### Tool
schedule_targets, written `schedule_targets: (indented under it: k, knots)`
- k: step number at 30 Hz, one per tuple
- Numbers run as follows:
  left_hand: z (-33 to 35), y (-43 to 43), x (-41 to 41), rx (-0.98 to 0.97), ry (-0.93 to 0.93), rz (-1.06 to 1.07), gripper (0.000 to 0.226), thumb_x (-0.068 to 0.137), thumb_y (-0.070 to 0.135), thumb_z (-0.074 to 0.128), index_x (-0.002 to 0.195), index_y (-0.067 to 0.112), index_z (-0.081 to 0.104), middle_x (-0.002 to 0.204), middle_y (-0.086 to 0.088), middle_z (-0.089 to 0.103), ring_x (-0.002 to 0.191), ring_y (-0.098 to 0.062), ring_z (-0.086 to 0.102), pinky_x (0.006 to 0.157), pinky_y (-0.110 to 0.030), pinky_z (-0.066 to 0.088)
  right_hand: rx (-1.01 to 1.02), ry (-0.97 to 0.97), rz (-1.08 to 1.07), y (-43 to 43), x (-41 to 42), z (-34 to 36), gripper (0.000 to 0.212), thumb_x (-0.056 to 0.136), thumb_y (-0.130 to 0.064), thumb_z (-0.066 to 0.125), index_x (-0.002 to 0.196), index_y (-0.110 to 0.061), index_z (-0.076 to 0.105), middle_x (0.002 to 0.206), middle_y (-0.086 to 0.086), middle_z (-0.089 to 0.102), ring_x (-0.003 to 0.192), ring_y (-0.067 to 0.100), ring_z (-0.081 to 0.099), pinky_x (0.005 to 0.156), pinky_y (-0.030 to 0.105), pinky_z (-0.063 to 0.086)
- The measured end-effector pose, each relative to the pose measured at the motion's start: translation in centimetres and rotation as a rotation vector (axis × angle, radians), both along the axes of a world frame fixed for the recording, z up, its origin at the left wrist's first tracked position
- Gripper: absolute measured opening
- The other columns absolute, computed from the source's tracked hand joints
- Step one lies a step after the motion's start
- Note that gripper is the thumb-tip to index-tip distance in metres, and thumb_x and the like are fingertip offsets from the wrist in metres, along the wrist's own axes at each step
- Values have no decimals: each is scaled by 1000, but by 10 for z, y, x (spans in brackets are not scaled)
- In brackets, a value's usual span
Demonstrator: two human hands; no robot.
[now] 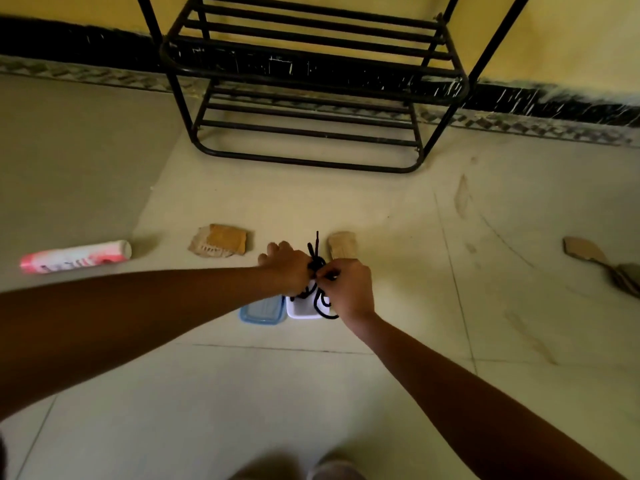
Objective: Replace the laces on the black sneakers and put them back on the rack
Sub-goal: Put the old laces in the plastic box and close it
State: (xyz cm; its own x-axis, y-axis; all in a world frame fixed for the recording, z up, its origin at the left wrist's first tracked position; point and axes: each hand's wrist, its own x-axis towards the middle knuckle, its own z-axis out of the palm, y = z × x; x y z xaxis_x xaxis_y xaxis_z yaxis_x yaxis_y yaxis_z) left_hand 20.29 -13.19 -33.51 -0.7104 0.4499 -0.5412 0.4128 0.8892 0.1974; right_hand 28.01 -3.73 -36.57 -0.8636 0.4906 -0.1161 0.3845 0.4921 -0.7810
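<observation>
A bundle of black shoelaces (316, 263) hangs between my two hands above a small white container (302, 310) on the floor. My left hand (286, 266) grips the bundle from the left. My right hand (348, 289) pinches the laces from the right, and loops dangle below into the container. One lace end sticks up above the hands. The black metal shoe rack (311, 81) stands against the yellow wall ahead, its shelves bare. No sneakers are in view.
A blue lid (262, 311) lies left of the white container. Cardboard scraps (219, 244) lie on the tiled floor, plus another scrap (342, 245) and torn pieces at the far right (588, 252). A pink-and-white tube (74, 260) lies at the left.
</observation>
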Motion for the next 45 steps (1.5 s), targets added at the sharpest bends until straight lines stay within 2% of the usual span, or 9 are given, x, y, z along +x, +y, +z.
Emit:
schedule_targets:
  k: [3,6,9,15,23,32,36,41,45]
  knots:
    - [-5,3,-7,36,-64,8,31,93,28,50,118,12,60,123,-17,45,107,-32,50,80,-33,46,152,-81,184,-7,-3,0,20,90,-7,53,97,-3,71,94,13,72,86,26,66,63,21,37]
    - [1,1,-13,187,-151,48,21,90,16,52,96,1,65,94,-15,62,81,-25,57,59,-26,39,241,-175,312,-13,-5,1,23,91,-8,46,100,2,65,98,17,68,92,30,64,63,20,32]
    - [5,-4,-18,289,-159,83,20,87,11,55,87,-4,68,83,-19,66,73,-22,56,63,-28,41,280,-283,389,-18,-4,-7,20,89,-12,49,97,-1,64,97,16,68,92,30,64,64,21,32]
    - [1,-9,-19,392,-168,85,22,87,-1,51,106,6,58,96,-14,64,84,-32,66,75,-41,56,264,-279,444,-19,-2,2,25,94,-14,45,101,1,64,101,19,66,92,31,62,69,27,40]
    - [-10,-9,-24,261,183,-71,13,83,28,67,96,26,71,113,-5,49,108,-24,45,82,-32,41,295,-136,324,-5,1,5,27,91,-13,51,118,-13,54,101,8,69,91,26,65,74,34,53]
    - [-26,-20,-25,326,-12,94,28,75,11,69,60,23,48,81,1,59,82,-24,60,63,-22,38,477,-87,300,0,9,-17,16,89,-19,60,99,-18,72,102,4,61,97,22,55,65,23,36]
    - [-27,-22,-25,356,-38,66,7,84,16,63,82,14,69,95,-5,68,91,-23,63,72,-24,45,396,158,220,9,22,-20,21,84,-33,61,83,-16,72,78,1,63,76,22,57,58,21,35]
    - [-23,-25,-23,367,-32,-9,40,85,49,59,94,10,68,94,-4,62,85,-18,58,75,-32,46,472,263,370,23,53,-37,46,70,-53,69,99,-17,71,108,1,62,96,18,58,76,25,50]
    - [-25,-32,-19,318,-26,-10,63,60,63,74,91,18,43,84,4,47,70,-12,48,57,-27,37,461,257,413,29,63,-51,36,80,-38,62,106,-15,69,120,-2,52,101,17,58,81,22,51]
